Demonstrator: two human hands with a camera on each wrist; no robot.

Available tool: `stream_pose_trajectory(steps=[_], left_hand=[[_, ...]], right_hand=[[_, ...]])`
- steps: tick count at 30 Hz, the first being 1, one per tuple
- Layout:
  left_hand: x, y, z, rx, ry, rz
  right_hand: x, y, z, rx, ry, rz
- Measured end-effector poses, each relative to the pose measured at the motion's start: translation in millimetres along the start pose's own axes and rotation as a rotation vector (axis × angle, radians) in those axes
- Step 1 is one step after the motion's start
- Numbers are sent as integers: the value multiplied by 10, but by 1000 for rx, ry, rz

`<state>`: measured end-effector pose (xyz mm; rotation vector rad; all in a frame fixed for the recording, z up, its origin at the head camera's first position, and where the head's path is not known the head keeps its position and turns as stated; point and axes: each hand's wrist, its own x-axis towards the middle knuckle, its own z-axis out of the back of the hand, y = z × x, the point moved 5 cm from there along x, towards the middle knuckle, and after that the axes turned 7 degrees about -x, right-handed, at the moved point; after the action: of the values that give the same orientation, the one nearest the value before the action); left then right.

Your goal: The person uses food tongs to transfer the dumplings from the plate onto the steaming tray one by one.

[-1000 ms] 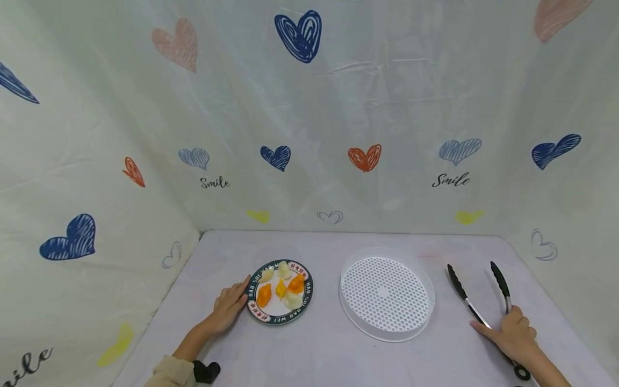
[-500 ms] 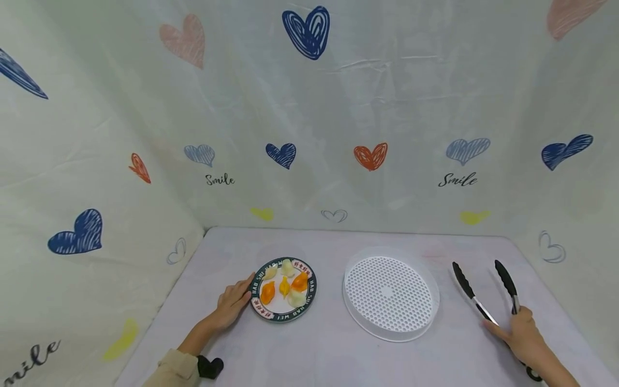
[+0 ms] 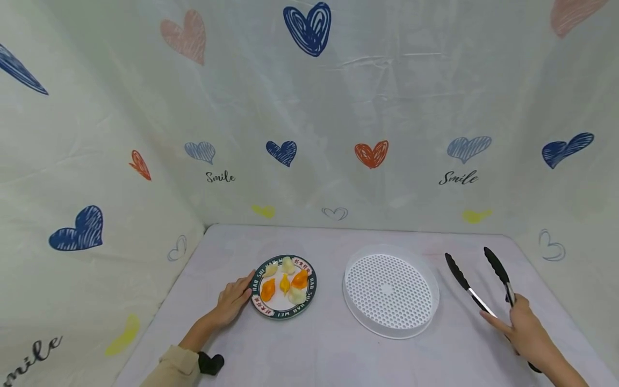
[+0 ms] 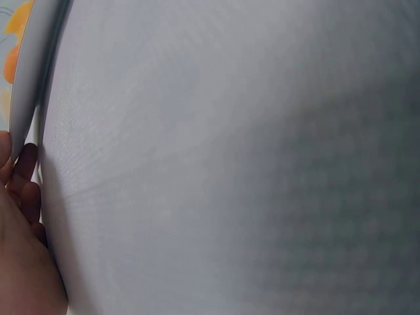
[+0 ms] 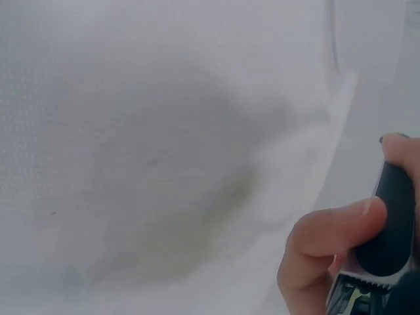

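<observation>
A round plate (image 3: 263,308) with a dark green rim and lettering sits left of centre, bearing several pale and orange-yellow food pieces (image 3: 268,290). My left hand (image 3: 231,303) holds the plate's left edge. The left wrist view shows the thumb at the plate's edge (image 4: 34,72) and the other fingers lower down beside it. On the right, my right hand (image 3: 528,329) grips metal tongs (image 3: 476,299) with black tips. Their arms stand spread apart, pointing away from me, with nothing between the tips. In the right wrist view fingers wrap the black handle part (image 5: 392,220).
A round white perforated tray (image 3: 387,293) in a clear rim stands between the plate and the tongs. A pale cloth covers the table (image 3: 309,355). Behind it hangs a curtain (image 3: 329,107) printed with hearts.
My right hand has moved the tongs slightly forward and left, their arms still spread. The left hand stays at the plate. The head view has shifted a little.
</observation>
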<state>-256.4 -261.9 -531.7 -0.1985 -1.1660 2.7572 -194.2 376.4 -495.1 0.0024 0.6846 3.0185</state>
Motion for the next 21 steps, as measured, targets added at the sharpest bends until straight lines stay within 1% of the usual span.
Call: stream_pose_trajectory(steps=[3, 7, 11, 15, 21], left_hand=[[3, 10, 5, 9, 7, 7], [11, 10, 8, 1, 12, 3], [19, 11, 8, 1, 12, 2], [13, 21, 6, 4, 17, 17], [4, 1, 5, -9, 23, 30]], right_hand=[[-34, 91, 26, 3, -58, 39], [-77, 167, 54, 15, -115, 57], [-104, 217, 72, 51, -139, 57], [-126, 273, 90, 72, -155, 53], [-152, 406, 148, 43, -209, 80]])
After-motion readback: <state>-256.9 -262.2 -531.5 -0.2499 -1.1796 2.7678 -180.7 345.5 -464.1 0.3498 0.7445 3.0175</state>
